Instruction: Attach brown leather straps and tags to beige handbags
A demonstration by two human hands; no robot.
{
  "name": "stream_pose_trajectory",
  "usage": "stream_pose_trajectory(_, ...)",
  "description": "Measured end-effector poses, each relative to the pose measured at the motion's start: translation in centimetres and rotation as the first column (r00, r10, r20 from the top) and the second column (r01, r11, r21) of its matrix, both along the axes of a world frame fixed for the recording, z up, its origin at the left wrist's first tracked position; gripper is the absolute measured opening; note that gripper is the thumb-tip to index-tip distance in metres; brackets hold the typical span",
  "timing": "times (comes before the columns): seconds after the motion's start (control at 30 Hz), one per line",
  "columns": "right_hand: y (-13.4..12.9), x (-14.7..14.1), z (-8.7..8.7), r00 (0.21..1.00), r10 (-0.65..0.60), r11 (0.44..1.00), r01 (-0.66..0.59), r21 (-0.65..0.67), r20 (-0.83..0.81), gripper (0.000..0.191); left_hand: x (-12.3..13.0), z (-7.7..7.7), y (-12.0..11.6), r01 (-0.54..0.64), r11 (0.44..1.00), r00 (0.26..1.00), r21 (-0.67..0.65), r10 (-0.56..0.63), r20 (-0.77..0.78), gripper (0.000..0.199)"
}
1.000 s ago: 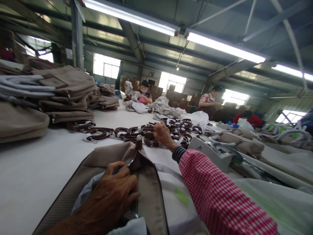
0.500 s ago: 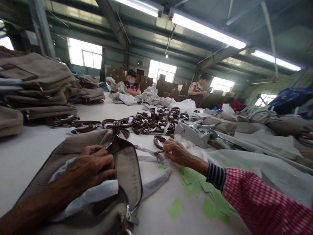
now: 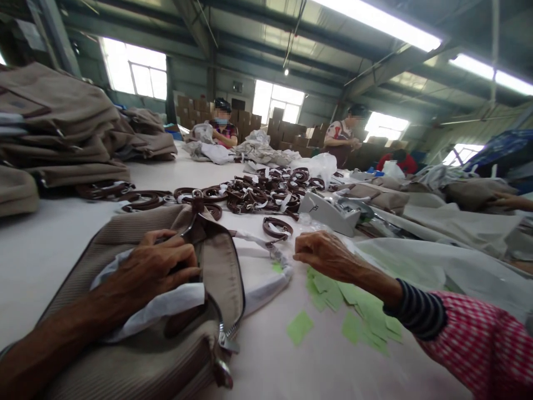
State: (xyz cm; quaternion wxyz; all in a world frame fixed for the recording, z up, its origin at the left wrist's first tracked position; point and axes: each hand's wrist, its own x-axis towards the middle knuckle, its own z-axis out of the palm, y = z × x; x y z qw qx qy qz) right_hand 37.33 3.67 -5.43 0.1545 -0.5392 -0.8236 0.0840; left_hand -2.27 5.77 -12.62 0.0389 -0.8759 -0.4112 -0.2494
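A taupe ribbed handbag (image 3: 137, 233) lies on the white table with its zipped top open towards the right. My left hand (image 3: 162, 266) is closed on the rim of its opening, the fingertips partly hidden inside. A paper-wrapped handle (image 3: 166, 311) passes below that wrist. The other wrapped handle (image 3: 266, 291) loops out on the right side. My right hand (image 3: 318, 253) is closed, thumb and fingers pressed together, just above the table; whatever lies in the fingers is hidden. Close by on its left is a coiled brown strap (image 3: 277, 228), apart from the hand.
Green paper slips (image 3: 333, 294) lie scattered below my right hand. Beyond are a heap of coiled brown straps (image 3: 258, 194) and a grey box (image 3: 327, 214). Stacked bags (image 3: 62, 128) rise at left; translucent sheeting (image 3: 416, 266) covers the right. Other people (image 3: 225, 130) work farther back.
My right hand has drawn back to the right, away from the coiled strap and wrapped handle, leaving the coil on the table. My left hand stays on the handbag. The view has shifted slightly.
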Motion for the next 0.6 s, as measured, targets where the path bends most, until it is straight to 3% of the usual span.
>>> stream_pose_trajectory(0.1,0.3,0.1,-0.5,0.999,-0.034,0.999,0.034,-0.010,-0.036,0.022,-0.2,-0.2,0.3,0.012,1.000,1.000,-0.016,-0.013,-0.003,0.028)
stream_pose_trajectory(0.27,1.6,0.4,-1.2,0.988,0.036,0.998,-0.042,-0.041,-0.151,0.018,-0.1,-0.3,0.4,0.014,1.000,1.000,0.013,-0.015,0.022,0.028)
stream_pose_trajectory(0.6,1.4,0.4,-1.5,0.996,0.033,0.999,-0.032,0.015,-0.078,0.018,-0.7,-0.8,0.8,0.025,0.999,1.000,-0.027,-0.025,0.001,0.034)
